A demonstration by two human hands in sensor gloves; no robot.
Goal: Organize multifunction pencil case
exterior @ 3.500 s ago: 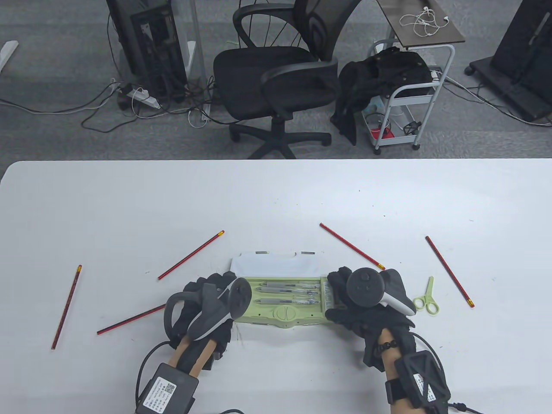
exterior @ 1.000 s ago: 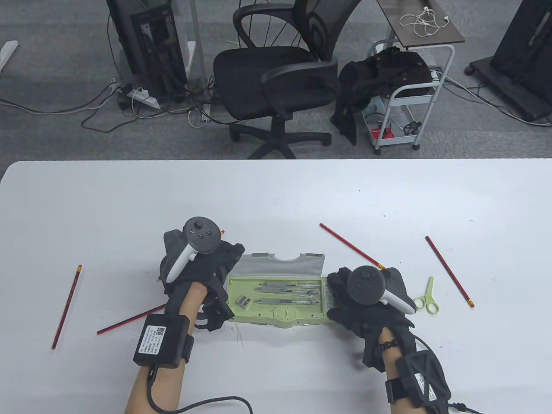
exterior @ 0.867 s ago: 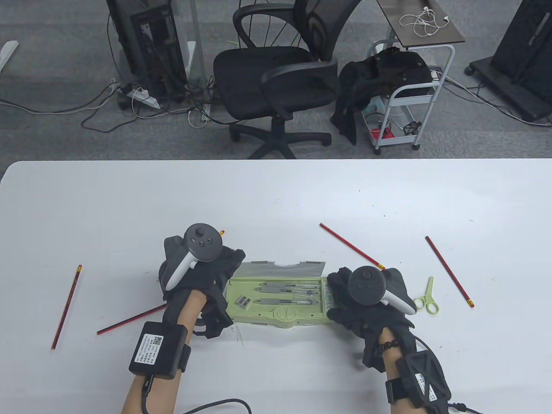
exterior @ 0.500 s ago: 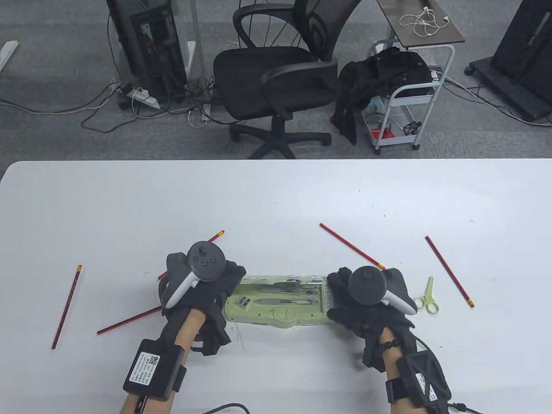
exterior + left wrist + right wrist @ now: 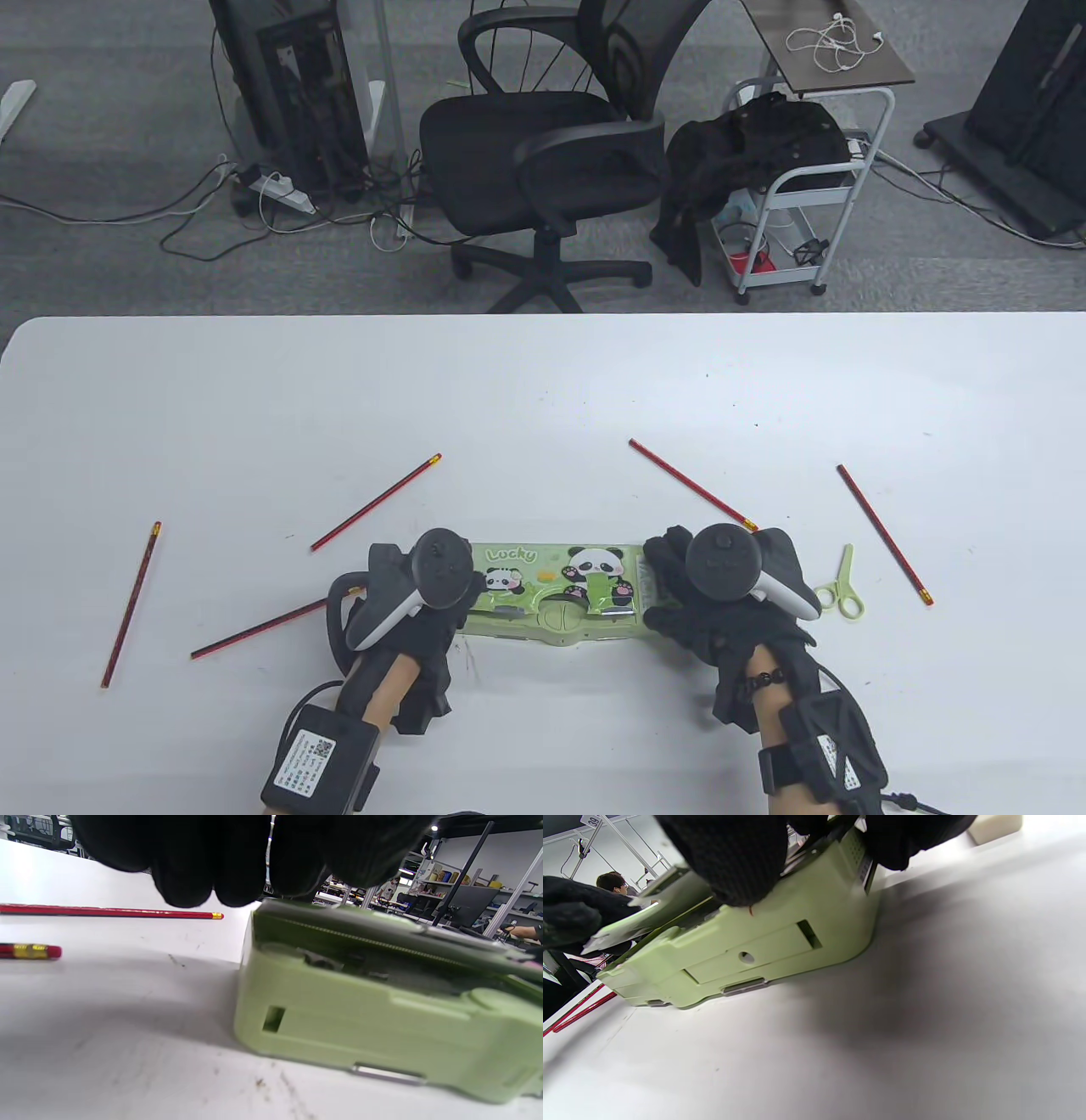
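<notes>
A green pencil case [image 5: 551, 590] with a panda-print lid lies near the table's front edge. The lid is down over the tray, with a narrow gap showing in the left wrist view [image 5: 360, 1018]. My left hand [image 5: 458, 607] holds the lid's left end, its fingers [image 5: 191, 866] curled over the edge. My right hand [image 5: 657, 586] grips the case's right end, its fingers [image 5: 734, 857] on top of the case [image 5: 755, 946]. The pens inside are hidden.
Several red pencils lie around the case: one left of it [image 5: 376, 503], one under my left wrist [image 5: 254, 631], one far left [image 5: 131, 603], two to the right [image 5: 691, 484] [image 5: 884, 533]. Small green scissors [image 5: 840, 587] lie beside my right hand.
My left hand swung the open lid down toward me over the tray. The pens and sharpeners are now covered. My right hand kept its hold on the right end.
</notes>
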